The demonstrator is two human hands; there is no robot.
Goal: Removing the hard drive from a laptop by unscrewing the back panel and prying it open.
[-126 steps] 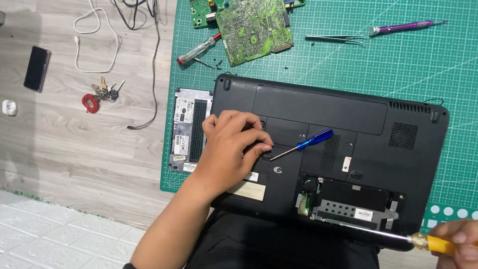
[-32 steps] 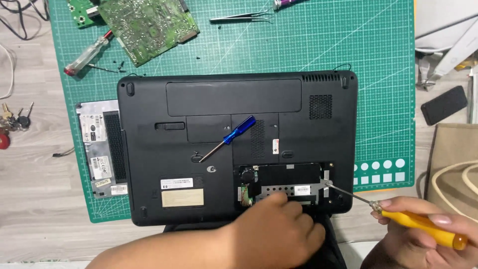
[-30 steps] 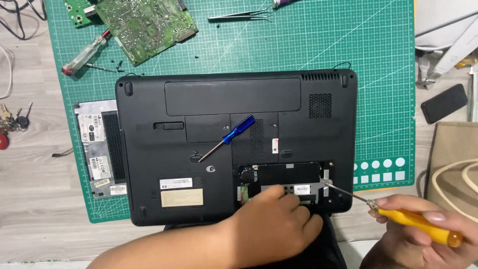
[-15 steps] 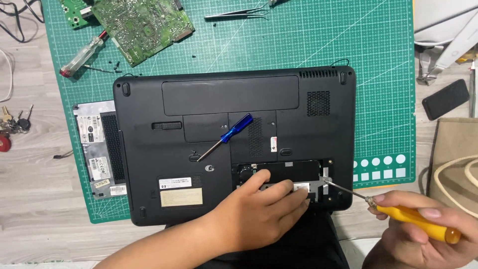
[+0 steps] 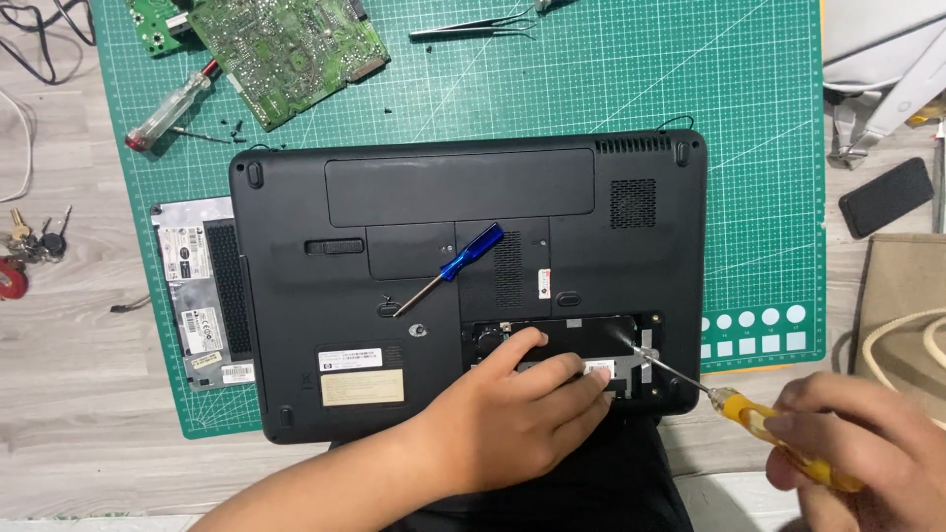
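Currently left hand (image 5: pixel 512 419) lies flat, fingers (image 5: pixel 567 379) loosely spread over laptop (image 5: pixel 463 286) bay; right hand (image 5: pixel 857 453) fingers pinching screwdriver (image 5: pixel 749 419), tip beside left fingertips.

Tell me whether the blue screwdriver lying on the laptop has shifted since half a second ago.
No. The blue screwdriver lies at the same spot on the laptop, its tip by the same small hole and its handle beside the vent slots; only the camera moved.
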